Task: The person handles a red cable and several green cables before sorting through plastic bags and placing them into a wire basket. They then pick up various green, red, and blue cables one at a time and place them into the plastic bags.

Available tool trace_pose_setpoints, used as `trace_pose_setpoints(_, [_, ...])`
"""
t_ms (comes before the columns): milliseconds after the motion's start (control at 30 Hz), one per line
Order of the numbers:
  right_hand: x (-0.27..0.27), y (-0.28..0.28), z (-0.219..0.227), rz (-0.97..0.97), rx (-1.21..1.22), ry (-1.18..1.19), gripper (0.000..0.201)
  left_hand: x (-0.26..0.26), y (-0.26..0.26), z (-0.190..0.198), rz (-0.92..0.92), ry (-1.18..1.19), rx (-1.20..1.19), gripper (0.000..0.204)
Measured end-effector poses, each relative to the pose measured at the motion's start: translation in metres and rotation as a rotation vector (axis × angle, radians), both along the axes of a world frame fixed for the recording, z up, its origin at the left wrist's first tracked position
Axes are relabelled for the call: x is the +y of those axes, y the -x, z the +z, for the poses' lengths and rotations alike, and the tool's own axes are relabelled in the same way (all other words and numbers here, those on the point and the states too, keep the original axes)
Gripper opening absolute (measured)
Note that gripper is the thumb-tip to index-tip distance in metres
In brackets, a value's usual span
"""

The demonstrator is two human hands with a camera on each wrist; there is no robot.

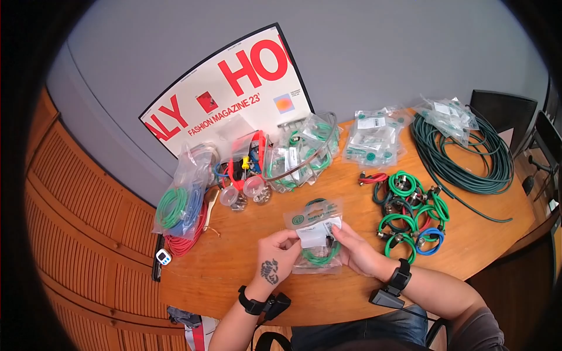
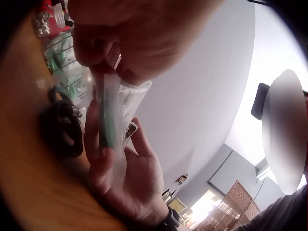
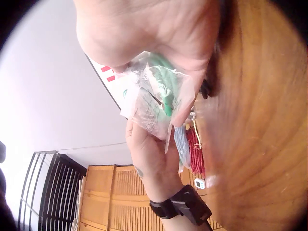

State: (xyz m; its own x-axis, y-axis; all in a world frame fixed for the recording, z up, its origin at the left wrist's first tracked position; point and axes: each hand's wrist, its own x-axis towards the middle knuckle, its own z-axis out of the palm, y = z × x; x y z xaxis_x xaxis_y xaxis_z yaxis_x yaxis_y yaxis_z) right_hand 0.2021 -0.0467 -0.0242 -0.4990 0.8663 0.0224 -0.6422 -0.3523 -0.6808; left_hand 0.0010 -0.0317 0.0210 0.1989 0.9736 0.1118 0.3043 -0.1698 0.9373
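Observation:
Between my hands is a clear plastic bag (image 1: 295, 221) with green print along its top. A coiled green cable (image 1: 318, 260) shows inside it, and a white paper label (image 1: 315, 233) lies across its front. My left hand (image 1: 277, 257) pinches the bag at its left side, beside the label. With thumb and fingers, my right hand (image 1: 361, 253) grips the opposite side. In the left wrist view the bag is seen nearly edge-on, above the wooden table. Just behind it a dark coiled cable (image 2: 65, 127) lies on the table.
Loose green, red and blue cables (image 1: 414, 219) lie to the right, before a large dark cable coil (image 1: 497, 175). Bagged parts (image 1: 374, 140) and a clear bin (image 1: 301, 169) stand behind. Left are small jars (image 1: 231, 199), bagged cables (image 1: 172, 207) and a white timer (image 1: 163, 256).

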Motion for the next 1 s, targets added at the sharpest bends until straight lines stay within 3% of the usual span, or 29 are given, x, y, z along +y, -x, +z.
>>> trace_pose_setpoints(233, [0.001, 0.000, 0.001, -0.002, 0.024, 0.006, 0.048, 0.002, -0.005, 0.001, 0.060, -0.050, -0.073, 0.011])
trace_pose_setpoints(333, [-0.001, 0.000, 0.004, 0.001, -0.022, -0.019, 0.047, 0.006, 0.000, 0.004, -0.038, -0.155, -0.034, 0.012])
trace_pose_setpoints(400, [0.001, -0.003, 0.007, 0.046, 0.070, 0.032, 0.048, 0.010, -0.002, 0.014, 0.089, -0.299, -0.123, 0.013])
trace_pose_setpoints(467, [0.004, -0.002, 0.007, -0.003, 0.136, 0.039, 0.050, 0.011, 0.002, 0.018, 0.117, -0.191, -0.113, 0.022])
trace_pose_setpoints(567, [0.008, -0.001, 0.001, -0.081, 0.245, 0.059, 0.053, 0.010, 0.001, 0.013, 0.002, -0.013, -0.243, 0.036])
trace_pose_setpoints(667, [0.005, 0.000, 0.004, -0.128, 0.265, 0.060, 0.054, 0.009, -0.005, 0.010, -0.182, 0.328, -0.304, 0.047])
trace_pose_setpoints(1000, [-0.002, 0.000, 0.000, -0.092, 0.147, -0.107, 0.063, 0.028, -0.026, 0.018, -0.178, 0.230, -0.294, 0.027])
